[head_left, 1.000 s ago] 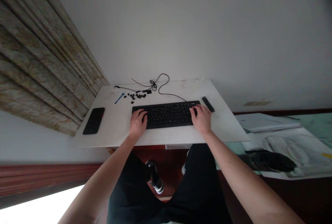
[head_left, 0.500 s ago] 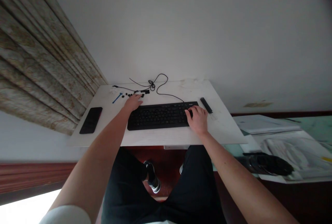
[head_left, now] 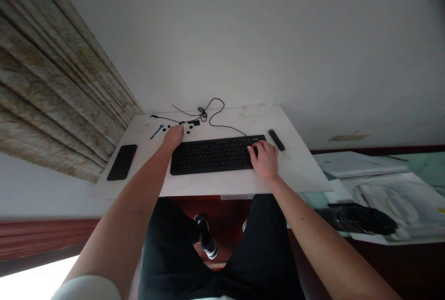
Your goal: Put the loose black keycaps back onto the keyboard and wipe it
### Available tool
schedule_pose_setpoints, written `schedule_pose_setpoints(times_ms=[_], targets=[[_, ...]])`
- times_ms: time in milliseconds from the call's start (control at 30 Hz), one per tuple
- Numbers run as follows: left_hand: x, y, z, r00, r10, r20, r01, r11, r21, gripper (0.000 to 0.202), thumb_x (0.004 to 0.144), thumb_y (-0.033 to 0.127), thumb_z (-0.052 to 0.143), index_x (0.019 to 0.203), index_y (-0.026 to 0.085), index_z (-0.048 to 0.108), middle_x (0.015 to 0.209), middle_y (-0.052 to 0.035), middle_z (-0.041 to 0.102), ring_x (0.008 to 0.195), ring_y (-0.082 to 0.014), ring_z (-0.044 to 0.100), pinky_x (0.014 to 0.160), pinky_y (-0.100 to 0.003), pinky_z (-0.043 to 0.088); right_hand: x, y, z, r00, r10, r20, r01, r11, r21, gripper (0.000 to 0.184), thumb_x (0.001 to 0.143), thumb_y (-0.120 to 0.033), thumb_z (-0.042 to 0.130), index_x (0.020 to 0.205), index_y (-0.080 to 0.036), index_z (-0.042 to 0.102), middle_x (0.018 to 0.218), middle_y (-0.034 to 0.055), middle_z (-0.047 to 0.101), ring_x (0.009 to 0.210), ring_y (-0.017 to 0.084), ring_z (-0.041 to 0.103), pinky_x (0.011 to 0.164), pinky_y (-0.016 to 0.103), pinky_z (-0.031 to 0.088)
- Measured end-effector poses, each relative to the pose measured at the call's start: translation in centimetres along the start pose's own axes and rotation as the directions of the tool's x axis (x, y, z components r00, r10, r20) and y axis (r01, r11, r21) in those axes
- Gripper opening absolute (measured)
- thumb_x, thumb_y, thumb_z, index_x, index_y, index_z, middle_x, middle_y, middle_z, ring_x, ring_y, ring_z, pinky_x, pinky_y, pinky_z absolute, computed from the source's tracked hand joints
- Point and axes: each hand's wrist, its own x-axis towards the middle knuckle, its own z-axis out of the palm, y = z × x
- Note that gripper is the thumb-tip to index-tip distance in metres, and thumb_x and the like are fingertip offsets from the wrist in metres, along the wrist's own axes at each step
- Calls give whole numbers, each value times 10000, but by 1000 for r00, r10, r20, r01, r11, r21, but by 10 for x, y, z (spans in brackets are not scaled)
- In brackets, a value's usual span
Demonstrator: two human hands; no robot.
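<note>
A black keyboard point(head_left: 212, 154) lies across the middle of a small white table point(head_left: 208, 184). My right hand point(head_left: 264, 158) rests on the keyboard's right end with its fingers curled over the keys. My left hand point(head_left: 174, 136) reaches past the keyboard's far left corner to a scatter of loose black keycaps point(head_left: 189, 126); its fingertips are down among them, and whether they hold one is hidden. A small blue tool point(head_left: 157, 131) lies just left of the keycaps.
A black phone point(head_left: 121, 162) lies at the table's left edge. A black cable point(head_left: 208, 112) is tangled at the back. A slim black bar point(head_left: 277, 139) sits right of the keyboard. Curtains hang at left; a lower surface with papers point(head_left: 365, 165) is at right.
My left hand left the keyboard's left end and moved forward to the loose keycaps behind it. My right hand stayed on the keyboard's right end.
</note>
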Motion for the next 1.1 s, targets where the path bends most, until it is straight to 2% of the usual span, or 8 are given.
schedule_pose_setpoints(times_ms=[200, 433, 633, 700, 767, 867, 1000, 1100], targets=[[-4, 2, -4, 999, -35, -9, 35, 999, -1, 292, 891, 158, 476, 1139, 174, 630, 1148, -152, 675, 1054, -268, 630, 906, -378, 490, 0, -1, -1, 1000, 9, 9, -9, 1000, 5, 453, 1000, -472, 366, 1023, -150, 684, 1166, 174, 636, 1060, 300, 543, 987, 458, 314], [-8, 4, -3, 1000, -29, 1, 29, 999, 19, 303, 878, 121, 477, 1099, 146, 682, 1102, -185, 706, 1072, -304, 652, 918, -415, 500, 0, -1, 0, 1000, -3, -3, 3, 1000, -6, 435, 1002, -459, 382, 1006, -146, 683, 1153, 170, 646, 1046, 293, 553, 971, 448, 323], [-7, -1, -4, 995, -79, -61, 77, 996, -32, 347, 882, 95, 467, 1145, 159, 685, 1131, -154, 721, 1080, -260, 664, 954, -363, 496, -1, 0, 2, 998, -30, -62, 30, 1000, 2, 424, 1001, -465, 399, 968, -150, 680, 1116, 156, 660, 1017, 280, 560, 952, 437, 335], [-9, -1, -4, 986, -99, -132, 81, 988, -130, 362, 914, 120, 439, 1184, 166, 676, 1160, -126, 722, 1083, -236, 665, 976, -342, 490, -1, 1, 3, 997, -38, -74, 38, 999, 5, 416, 999, -467, 409, 962, -152, 678, 1110, 153, 662, 1011, 278, 561, 949, 435, 337], [-13, 1, -3, 971, -120, -207, 52, 951, -306, 352, 926, 148, 449, 1189, 170, 682, 1144, -96, 735, 1049, -213, 678, 973, -321, 498, -1, 1, 3, 996, -45, -81, 45, 999, 7, 409, 996, -466, 417, 961, -153, 678, 1110, 152, 662, 1003, 276, 562, 942, 432, 339], [-23, 5, 2, 961, -146, -235, 5, 859, -512, 316, 905, 154, 501, 1138, 175, 714, 1094, -75, 753, 998, -201, 694, 951, -312, 514, -1, 1, 4, 995, -54, -84, 55, 998, 7, 405, 993, -465, 425, 961, -153, 680, 1111, 153, 664, 991, 277, 564, 932, 429, 344], [-32, 3, 9, 967, -154, -201, 19, 837, -547, 327, 872, 100, 516, 1106, 178, 731, 1117, -77, 750, 1043, -215, 686, 992, -340, 498, -1, 1, 5, 994, -57, -90, 58, 998, 5, 408, 990, -468, 428, 960, -148, 681, 1112, 159, 665, 995, 282, 570, 936, 433, 350], [-34, -1, 10, 978, -88, -190, -27, 845, -534, 358, 847, 53, 515, 1087, 192, 742, 1132, -81, 747, 1090, -236, 673, 1048, -378, 462, -1, 2, 5, 994, -59, -97, 60, 998, 12, 408, 992, -464, 425, 955, -147, 680, 1107, 161, 667, 1002, 281, 576, 945, 437, 353]])
